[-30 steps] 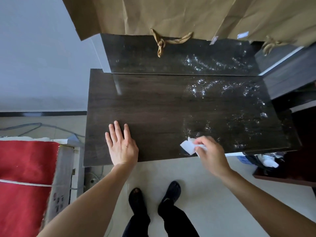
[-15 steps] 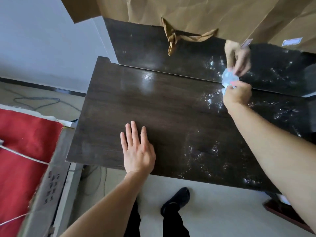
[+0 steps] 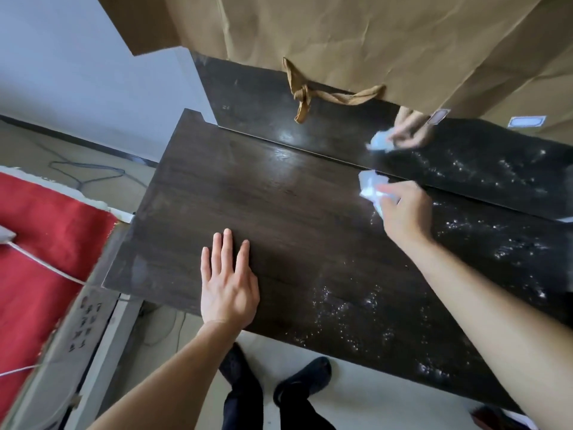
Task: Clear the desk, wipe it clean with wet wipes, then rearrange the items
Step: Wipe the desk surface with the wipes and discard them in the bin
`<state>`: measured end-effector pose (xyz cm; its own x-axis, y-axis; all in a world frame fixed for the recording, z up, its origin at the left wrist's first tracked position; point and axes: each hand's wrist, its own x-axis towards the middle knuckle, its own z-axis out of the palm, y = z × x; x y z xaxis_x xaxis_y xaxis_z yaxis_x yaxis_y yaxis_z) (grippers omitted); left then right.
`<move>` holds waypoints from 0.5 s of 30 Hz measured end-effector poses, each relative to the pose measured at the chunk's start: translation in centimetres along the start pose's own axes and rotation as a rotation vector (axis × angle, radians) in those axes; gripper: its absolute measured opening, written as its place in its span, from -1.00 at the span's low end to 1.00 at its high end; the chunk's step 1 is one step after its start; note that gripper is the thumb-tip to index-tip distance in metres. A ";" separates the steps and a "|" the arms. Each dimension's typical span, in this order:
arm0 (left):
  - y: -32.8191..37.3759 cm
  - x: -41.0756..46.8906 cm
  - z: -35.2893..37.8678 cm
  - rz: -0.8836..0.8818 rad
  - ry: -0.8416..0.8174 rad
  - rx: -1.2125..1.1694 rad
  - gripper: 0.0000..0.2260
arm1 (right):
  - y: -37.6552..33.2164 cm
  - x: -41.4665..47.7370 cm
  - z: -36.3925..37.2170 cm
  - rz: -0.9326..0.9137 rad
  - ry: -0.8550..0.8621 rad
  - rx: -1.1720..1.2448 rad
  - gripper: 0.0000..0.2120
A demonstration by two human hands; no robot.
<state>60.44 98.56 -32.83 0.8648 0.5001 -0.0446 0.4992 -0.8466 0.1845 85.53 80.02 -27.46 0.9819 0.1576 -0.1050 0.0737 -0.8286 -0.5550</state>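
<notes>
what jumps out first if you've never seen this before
The dark desk fills the view, its right half glittering with wet specks. The right hand grips a crumpled white wipe at the far edge; the left hand lies flat near the front. A brown paper bag looms at the top.

The table is dark wood-grain board, smooth and semi-glossy, and its right part glistens with scattered wet droplets. The back panel has the same dark finish and is shiny enough to give a mirror-like reflection. The wet wipe is a thin, white, crumpled sheet. The paper bag is brown kraft paper, matt and creased, and its handle is twisted paper cord. The red cloth looks matt and napped. The floor is pale and smooth.
</notes>
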 end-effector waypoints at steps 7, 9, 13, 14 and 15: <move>0.0 0.0 -0.2 0.009 0.007 0.017 -0.53 | -3.6 0.5 5.2 -0.150 0.022 -0.002 -0.80; 0.1 0.0 -0.4 0.004 -0.005 0.013 -0.53 | -4.0 -1.6 4.4 -0.376 -0.300 -0.035 -0.87; 0.2 0.0 -0.6 -0.001 -0.011 -0.002 -0.52 | -1.9 -2.0 1.5 -0.268 -0.574 0.037 -0.78; 0.2 0.1 -0.6 0.000 -0.008 -0.003 -0.52 | -1.0 -0.5 1.1 -0.221 -0.356 0.026 -0.77; 0.2 0.0 -0.6 0.000 -0.005 -0.002 -0.52 | -0.2 1.1 0.5 -0.169 -0.142 -0.029 -0.74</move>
<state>60.51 98.53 -32.24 0.8651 0.4993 -0.0491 0.4990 -0.8462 0.1868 86.47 80.65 -27.89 0.9208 0.3681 -0.1290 0.2422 -0.7988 -0.5508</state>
